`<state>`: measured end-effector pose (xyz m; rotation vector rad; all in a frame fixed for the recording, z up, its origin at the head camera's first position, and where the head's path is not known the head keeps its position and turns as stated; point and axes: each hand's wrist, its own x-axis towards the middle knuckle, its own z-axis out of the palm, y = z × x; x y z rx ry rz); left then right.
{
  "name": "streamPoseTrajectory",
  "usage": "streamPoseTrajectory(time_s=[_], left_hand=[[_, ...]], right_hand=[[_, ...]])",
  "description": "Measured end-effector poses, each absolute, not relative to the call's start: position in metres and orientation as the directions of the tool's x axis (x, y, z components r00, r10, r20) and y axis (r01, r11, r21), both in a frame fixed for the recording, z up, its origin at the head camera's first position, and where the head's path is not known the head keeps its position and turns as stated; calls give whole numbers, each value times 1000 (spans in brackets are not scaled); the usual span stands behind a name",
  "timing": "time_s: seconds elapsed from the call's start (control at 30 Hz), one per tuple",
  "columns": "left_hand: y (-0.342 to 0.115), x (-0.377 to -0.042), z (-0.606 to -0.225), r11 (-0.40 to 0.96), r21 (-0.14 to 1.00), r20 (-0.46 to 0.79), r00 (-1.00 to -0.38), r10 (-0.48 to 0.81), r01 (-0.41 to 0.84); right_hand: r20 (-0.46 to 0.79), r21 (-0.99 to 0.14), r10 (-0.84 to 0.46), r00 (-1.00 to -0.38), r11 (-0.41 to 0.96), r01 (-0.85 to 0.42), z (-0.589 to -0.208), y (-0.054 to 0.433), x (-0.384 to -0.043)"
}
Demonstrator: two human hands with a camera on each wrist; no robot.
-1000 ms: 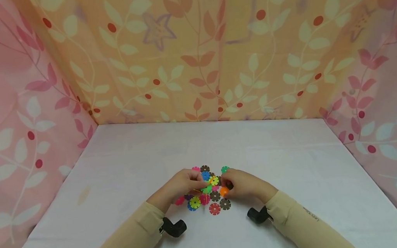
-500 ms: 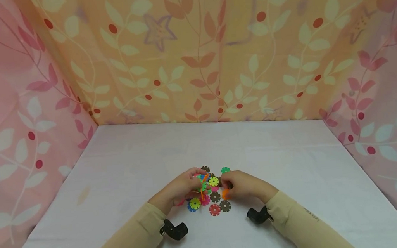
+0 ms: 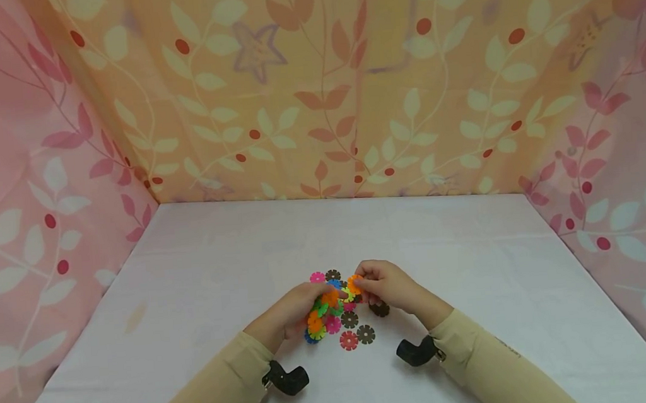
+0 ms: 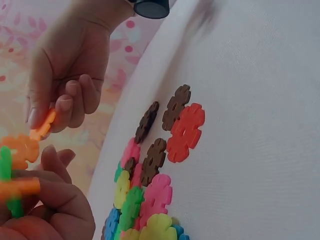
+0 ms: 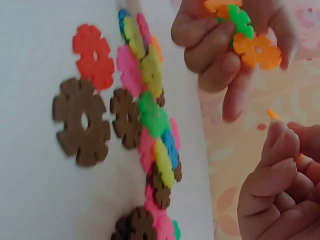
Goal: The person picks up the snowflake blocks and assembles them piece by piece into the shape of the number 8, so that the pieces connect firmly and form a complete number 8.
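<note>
My left hand (image 3: 294, 305) holds a joined piece of snowflake discs over the left of the pile. In that piece a green disc (image 5: 242, 21) sits between orange discs (image 5: 257, 50). My right hand (image 3: 389, 285) pinches one more orange snowflake disc (image 3: 355, 284) between thumb and forefinger, raised above the pile's right side. The left wrist view has this single disc (image 4: 44, 125) close to the joined piece's orange disc (image 4: 22, 150). A small gap separates the two hands in the right wrist view.
Loose snowflake discs lie heaped on the white table (image 3: 219, 254), among them a red one (image 3: 348, 340), a pink one (image 3: 317, 278) and a brown one (image 3: 366, 334). Another brown disc (image 3: 379, 309) lies beneath my right hand. Patterned cloth walls (image 3: 315, 101) enclose the table's back and sides.
My right hand has lifted the orange disc off the pile's right side, up and toward the left hand. My left hand has turned and lowered slightly, bringing the joined orange discs into sight.
</note>
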<state>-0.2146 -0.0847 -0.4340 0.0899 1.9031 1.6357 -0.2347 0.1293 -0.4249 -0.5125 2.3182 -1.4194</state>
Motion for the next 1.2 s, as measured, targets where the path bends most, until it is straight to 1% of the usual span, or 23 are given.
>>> streamPoseTrajectory(time_s=[0.13, 0.27, 0.33, 0.4, 0.47, 0.53, 0.6, 0.67, 0.7, 0.77, 0.83, 0.87, 1.1, 1.2], left_hand=[[-84, -214, -435, 219, 920, -390, -825, 410, -326], [-83, -214, -441, 234, 926, -368, -839, 400, -295], [-83, -214, -443, 265, 929, -351, -845, 405, -258], [-84, -213, -443, 308, 928, -334, -834, 439, -209], [-86, -210, -440, 389, 915, -310, -806, 504, -108], [-87, -205, -434, 488, 871, -281, -756, 591, 58], [-88, -196, -427, 568, 786, -267, -693, 670, 246], [-88, -186, -421, 623, 667, -284, -634, 719, 408], [-88, -181, -418, 642, 611, -304, -612, 730, 463], [-88, -172, -414, 670, 520, -351, -582, 733, 530], [-88, -165, -412, 689, 464, -388, -571, 723, 557], [-88, -163, -411, 698, 447, -395, -576, 715, 559], [-88, -165, -416, 780, 423, -387, -686, 616, 462], [-87, -167, -419, 791, 395, -404, -685, 607, 468]], right_hand=[[-120, -917, -482, -868, 389, -89, -426, 124, -233], [-134, -917, -490, -861, 390, -80, -434, 121, -231], [-141, -914, -494, -858, 398, -78, -437, 121, -230], [-147, -911, -489, -860, 406, -74, -438, 122, -230], [-154, -904, -478, -865, 421, -71, -438, 123, -230], [-158, -898, -471, -868, 434, -72, -437, 125, -231], [-162, -896, -469, -868, 439, -69, -437, 127, -232], [-162, -898, -476, -864, 435, -71, -436, 128, -232], [-162, -898, -480, -862, 433, -73, -436, 129, -232], [-163, -899, -486, -859, 431, -74, -436, 130, -231], [-160, -900, -490, -857, 429, -78, -435, 131, -230], [-158, -901, -492, -856, 426, -79, -435, 132, -230], [-173, -907, -532, -829, 414, -77, -436, 135, -226], [-165, -903, -550, -819, 419, -99, -437, 135, -225]])
